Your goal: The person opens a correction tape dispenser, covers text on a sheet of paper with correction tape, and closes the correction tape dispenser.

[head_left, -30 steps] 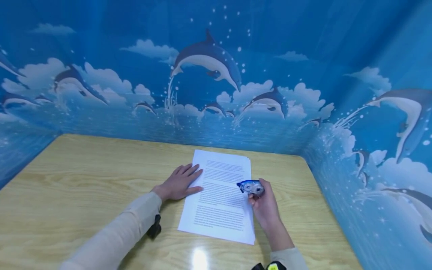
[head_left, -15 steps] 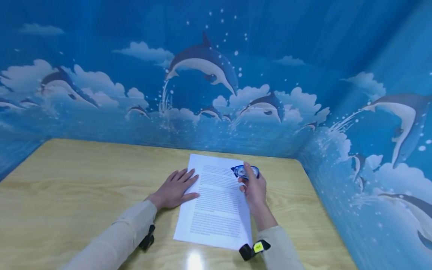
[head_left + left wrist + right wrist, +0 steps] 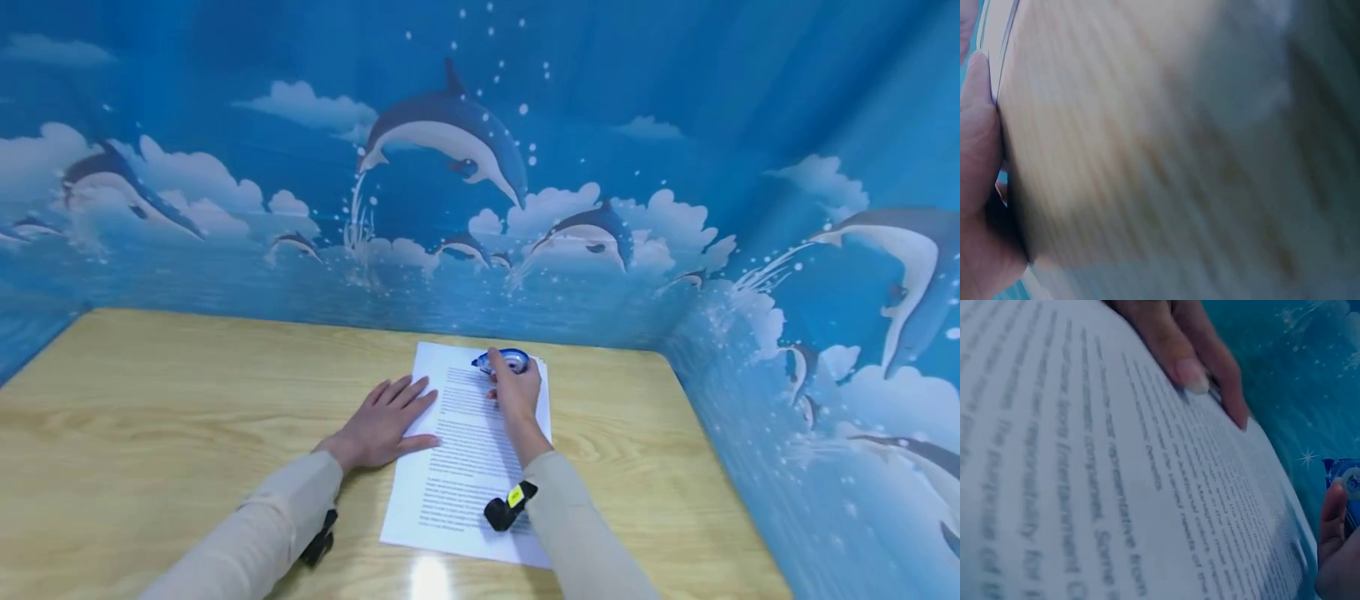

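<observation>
A stack of printed paper (image 3: pixel 457 467) lies on the wooden table. My left hand (image 3: pixel 382 425) rests flat on its left edge, fingers spread; in the left wrist view only part of that hand (image 3: pixel 979 162) shows at the left border. Over the upper part of the page, my right hand (image 3: pixel 517 392) grips a blue, see-through correction tape (image 3: pixel 516 360), its narrow tip pointing left. The right wrist view catches the correction tape (image 3: pixel 1349 478) with its white reel at the right border, the thumb against it. The lower fingers are partly hidden.
The wooden table (image 3: pixel 187 392) spreads out on both sides of the paper. A blue curtain (image 3: pixel 315 200) with dolphins and clouds stands along its back and sides. Black wrist-worn devices sit at both sleeves, the right one (image 3: pixel 501 512) over the lower page.
My right hand has moved left and up with the correction tape, from the page's right edge to over its top lines. The left hand stays on the paper; the head view has shifted slightly.
</observation>
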The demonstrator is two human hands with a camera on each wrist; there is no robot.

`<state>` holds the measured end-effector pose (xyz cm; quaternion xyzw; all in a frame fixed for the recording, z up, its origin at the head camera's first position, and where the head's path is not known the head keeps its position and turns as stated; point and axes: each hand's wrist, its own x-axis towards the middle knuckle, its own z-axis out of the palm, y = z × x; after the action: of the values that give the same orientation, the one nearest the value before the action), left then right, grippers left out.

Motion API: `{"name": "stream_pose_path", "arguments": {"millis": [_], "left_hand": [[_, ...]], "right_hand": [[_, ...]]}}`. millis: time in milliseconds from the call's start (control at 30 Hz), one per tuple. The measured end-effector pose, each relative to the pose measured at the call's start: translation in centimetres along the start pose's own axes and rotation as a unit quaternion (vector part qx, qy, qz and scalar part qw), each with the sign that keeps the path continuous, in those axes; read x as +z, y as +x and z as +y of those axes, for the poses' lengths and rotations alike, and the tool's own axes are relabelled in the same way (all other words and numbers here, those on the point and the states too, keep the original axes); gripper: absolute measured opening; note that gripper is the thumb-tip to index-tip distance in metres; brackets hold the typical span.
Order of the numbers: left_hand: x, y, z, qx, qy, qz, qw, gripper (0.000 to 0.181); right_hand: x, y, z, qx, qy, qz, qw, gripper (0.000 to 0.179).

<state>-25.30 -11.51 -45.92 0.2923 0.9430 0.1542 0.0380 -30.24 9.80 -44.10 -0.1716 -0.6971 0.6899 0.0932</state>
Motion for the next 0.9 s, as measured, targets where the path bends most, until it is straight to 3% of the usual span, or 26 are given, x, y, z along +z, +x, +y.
{"name": "stream_pose_path", "arguments": {"millis": [200,333,400,567,767,900], "left_hand": [[-0.1,-0.1,-0.2,-0.006,-0.001,0.001,1.0,0.076],[-0.1,0.0,-0.2,0.003,-0.006,0.006,1.0,0.076],[0.0,0.1,-0.2,0.004,-0.004,0.004,1.0,0.076],[0.1,0.7,0.0,0.007,0.008,0.013,0.9999,0.075],[0.5,0.4,-0.1,0.001,0.007,0.016,0.9999,0.08],[0.3,0.3,-0.1,-0.004,0.014,0.015,0.9998,0.081]], "right_hand": [[2.0,1.2,0.7,-0.022,-0.088,-0.04,0.9951,0.071],[2.6,1.8,0.8,-0.05,-0.124,-0.057,0.9894,0.071],[2.7,2.1,0.8,-0.059,-0.129,-0.06,0.9881,0.065],[2.7,2.6,1.3,-0.046,-0.124,-0.059,0.9894,0.07],[2.8,2.3,2.1,-0.073,-0.142,-0.063,0.9852,0.06],[3.0,2.3,2.2,-0.081,-0.145,-0.068,0.9837,0.063]]}}
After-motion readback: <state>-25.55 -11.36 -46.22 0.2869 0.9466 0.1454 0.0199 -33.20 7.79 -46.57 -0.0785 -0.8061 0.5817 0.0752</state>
